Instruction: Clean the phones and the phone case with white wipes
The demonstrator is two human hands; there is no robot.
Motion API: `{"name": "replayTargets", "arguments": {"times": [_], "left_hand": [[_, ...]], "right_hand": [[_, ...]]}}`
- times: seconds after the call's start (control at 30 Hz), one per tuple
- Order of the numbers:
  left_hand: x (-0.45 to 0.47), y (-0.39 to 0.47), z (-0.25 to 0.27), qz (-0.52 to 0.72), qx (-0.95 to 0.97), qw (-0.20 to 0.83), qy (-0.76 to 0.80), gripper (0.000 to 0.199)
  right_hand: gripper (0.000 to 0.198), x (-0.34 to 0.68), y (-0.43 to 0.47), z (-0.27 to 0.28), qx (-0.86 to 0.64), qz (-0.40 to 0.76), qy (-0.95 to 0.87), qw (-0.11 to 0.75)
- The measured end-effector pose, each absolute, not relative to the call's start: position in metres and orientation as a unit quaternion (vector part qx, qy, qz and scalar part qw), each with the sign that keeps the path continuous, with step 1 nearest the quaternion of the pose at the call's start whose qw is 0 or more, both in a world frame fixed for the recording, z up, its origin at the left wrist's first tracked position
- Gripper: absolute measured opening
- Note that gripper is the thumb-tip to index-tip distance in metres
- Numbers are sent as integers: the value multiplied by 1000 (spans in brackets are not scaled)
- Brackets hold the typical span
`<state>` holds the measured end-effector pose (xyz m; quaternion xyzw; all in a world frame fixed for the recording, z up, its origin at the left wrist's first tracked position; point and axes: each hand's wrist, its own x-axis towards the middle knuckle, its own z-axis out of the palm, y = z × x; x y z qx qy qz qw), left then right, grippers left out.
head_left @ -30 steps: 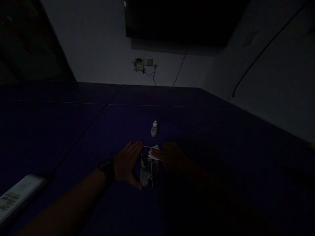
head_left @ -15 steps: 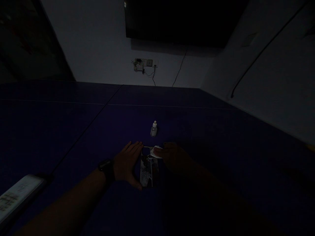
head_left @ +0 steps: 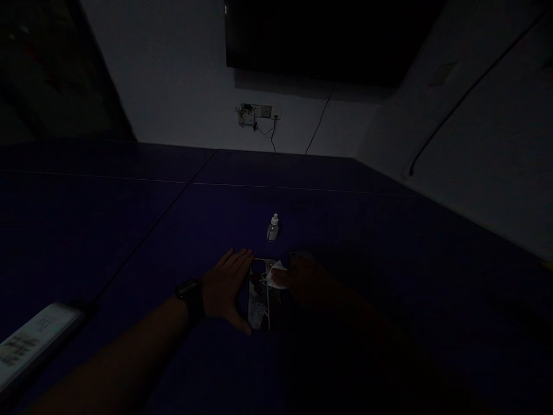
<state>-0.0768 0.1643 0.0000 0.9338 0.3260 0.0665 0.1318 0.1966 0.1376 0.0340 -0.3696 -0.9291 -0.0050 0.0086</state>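
A phone case (head_left: 258, 305) with a dark-and-light picture and a camera cutout lies flat on the dark blue table. My left hand (head_left: 224, 291), with a black watch at the wrist, rests spread along the case's left edge, thumb near its lower corner and fingertips near its upper one. White tissue (head_left: 276, 275) is pressed on the upper right of the case by my right hand (head_left: 305, 280), whose fingers are in deep shadow. Just beyond the case stands a small clear dropper bottle (head_left: 272, 230) with a white cap.
A white power strip (head_left: 37, 340) lies at the lower left. Partly behind my right hand is a flat greyish object (head_left: 301, 254), too dark to name. At the back, wall sockets (head_left: 254, 112) with cables sit below a large dark screen (head_left: 332, 43).
My right hand and the tissue have slid slightly down the case, toward me. The left hand keeps its place along the edge. The whole view has shifted a little.
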Motion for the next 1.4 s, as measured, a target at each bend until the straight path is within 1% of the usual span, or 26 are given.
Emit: {"name": "replayTargets", "arguments": {"times": [0.13, 0.33, 0.43, 0.5, 0.6, 0.7, 0.83, 1.03, 1.13, 1.23, 1.33, 1.4], "left_hand": [[-77, 165, -2, 68, 935, 128, 325, 150], [-77, 163, -1, 83, 935, 126, 321, 147], [-77, 162, 1, 83, 935, 130, 319, 146], [-77, 162, 2, 82, 935, 131, 320, 145], [-77, 162, 3, 73, 933, 134, 327, 147], [-77, 162, 3, 70, 933, 134, 327, 148], [-76, 162, 1, 81, 934, 128, 324, 147], [-75, 162, 3, 67, 931, 133, 333, 149], [-75, 163, 2, 70, 933, 133, 328, 148], [-76, 164, 0, 70, 932, 134, 330, 149], [-76, 163, 0, 82, 933, 133, 325, 145], [-76, 163, 1, 83, 934, 135, 322, 144]], "right_hand": [[46, 194, 135, 30, -347, -9, -938, 8], [37, 194, 128, 45, -351, 6, -936, -31], [41, 194, 128, 41, -333, 0, -943, -14], [42, 196, 129, 38, -356, -6, -935, -3], [38, 200, 129, 39, -393, -6, -919, -11], [38, 200, 127, 42, -362, -3, -932, -19], [41, 192, 126, 42, -320, -2, -947, -10], [30, 193, 124, 51, -357, -2, -934, -22], [36, 194, 123, 48, -356, 7, -934, -15], [42, 193, 124, 46, -388, -2, -922, 0], [39, 195, 125, 50, -407, -6, -913, -20], [36, 194, 125, 52, -386, -1, -922, -41]]}}
